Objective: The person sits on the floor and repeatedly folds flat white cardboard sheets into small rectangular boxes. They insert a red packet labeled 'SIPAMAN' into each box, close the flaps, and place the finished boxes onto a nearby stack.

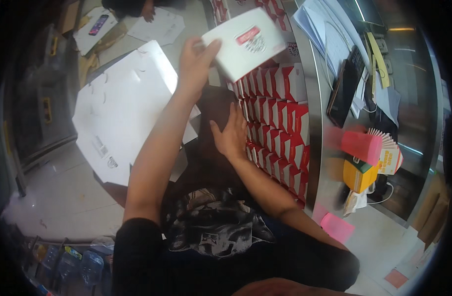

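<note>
My left hand (196,66) grips one corner of a white paper box (245,47) with a red and black print on its face. The box is raised in front of the upper part of a tall stack of red and white paper boxes (275,113). Lower down, my right hand (231,133) has its fingers stretched out and holds nothing. It is close to the left side of the stack; whether the fingertips touch it I cannot tell. A pile of large flat white cardboard sheets (122,108) lies left of my left forearm.
At the top left are another person's hand (148,12) and a phone (98,24) on white card. The steel counter on the right carries papers (329,44), a dark tablet-like device (342,93), a pink pad (361,146) and a yellow box (359,176). Plastic bottles (91,266) stand lower left.
</note>
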Motion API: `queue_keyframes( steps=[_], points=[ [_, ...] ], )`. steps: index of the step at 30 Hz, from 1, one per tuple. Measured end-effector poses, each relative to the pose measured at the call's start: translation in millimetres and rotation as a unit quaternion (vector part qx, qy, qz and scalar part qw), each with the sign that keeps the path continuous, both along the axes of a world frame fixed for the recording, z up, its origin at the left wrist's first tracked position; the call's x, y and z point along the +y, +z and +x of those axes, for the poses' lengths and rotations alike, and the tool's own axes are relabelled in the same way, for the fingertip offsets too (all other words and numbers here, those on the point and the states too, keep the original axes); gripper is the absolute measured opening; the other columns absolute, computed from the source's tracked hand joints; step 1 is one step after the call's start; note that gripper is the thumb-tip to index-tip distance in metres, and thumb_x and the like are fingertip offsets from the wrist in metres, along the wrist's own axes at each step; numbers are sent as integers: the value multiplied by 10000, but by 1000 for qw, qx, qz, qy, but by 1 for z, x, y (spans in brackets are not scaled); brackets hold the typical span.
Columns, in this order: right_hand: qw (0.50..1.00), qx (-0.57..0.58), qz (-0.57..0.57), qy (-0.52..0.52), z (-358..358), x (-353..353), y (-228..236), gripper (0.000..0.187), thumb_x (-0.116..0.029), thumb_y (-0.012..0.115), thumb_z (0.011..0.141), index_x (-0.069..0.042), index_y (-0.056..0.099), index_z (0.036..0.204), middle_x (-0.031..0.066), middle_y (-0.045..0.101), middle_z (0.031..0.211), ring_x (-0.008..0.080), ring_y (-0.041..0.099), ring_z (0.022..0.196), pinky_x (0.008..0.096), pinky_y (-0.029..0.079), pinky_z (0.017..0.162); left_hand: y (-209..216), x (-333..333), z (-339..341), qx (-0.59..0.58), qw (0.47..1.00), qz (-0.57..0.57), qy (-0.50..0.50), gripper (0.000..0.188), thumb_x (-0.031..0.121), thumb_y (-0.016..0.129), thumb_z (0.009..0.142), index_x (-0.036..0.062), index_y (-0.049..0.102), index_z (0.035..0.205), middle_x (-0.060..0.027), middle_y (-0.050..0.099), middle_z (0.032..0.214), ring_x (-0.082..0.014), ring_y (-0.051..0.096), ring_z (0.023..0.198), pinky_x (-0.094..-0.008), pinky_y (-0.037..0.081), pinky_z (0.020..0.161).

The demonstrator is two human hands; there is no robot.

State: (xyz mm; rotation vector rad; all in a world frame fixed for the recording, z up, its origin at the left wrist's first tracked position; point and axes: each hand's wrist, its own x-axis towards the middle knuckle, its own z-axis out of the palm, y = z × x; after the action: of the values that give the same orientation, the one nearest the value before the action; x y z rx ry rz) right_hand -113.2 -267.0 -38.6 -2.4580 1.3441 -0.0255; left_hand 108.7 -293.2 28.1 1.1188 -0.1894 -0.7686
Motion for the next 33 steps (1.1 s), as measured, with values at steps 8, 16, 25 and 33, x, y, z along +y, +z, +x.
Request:
queue_keyframes(
  steps=[8,16,25,33],
  points=[
    [999,40,20,1,26,1,21,974,-396,770,883,0,274,1622,309,286,1648,474,346,1474,581,273,1206,-18,-179,-13,-55,997,-23,-58,549,395,831,854,1,695,1212,-179,720,1178,-270,721,990,-396,569,853],
    [997,55,46,-25,32,-7,21,1005,-431,777,877,-2,251,1618,335,277,1628,505,324,1472,612,247,1204,-4,-217,-44,-338,907,153,-199,558,555,768,887,162,717,1281,-204,597,1347,-411,494,1323,-510,461,1071],
    [999,0,26,-22,38,-12,23,963,-427,761,895,18,282,1602,339,337,1592,508,352,1451,603,252,1208,-2,-190,-40,-335,921,110,-167,670,560,693,928,127,616,1434,-249,543,1445,-450,462,1348,-530,431,1114],
    [998,52,16,-37,58,-11,8,874,-398,710,943,-50,296,1629,232,348,1660,418,330,1529,582,265,1236,-33,29,46,-453,884,103,-52,376,213,729,941,21,681,1261,-229,690,1238,-426,609,1209,-457,446,1097]
  ],
)
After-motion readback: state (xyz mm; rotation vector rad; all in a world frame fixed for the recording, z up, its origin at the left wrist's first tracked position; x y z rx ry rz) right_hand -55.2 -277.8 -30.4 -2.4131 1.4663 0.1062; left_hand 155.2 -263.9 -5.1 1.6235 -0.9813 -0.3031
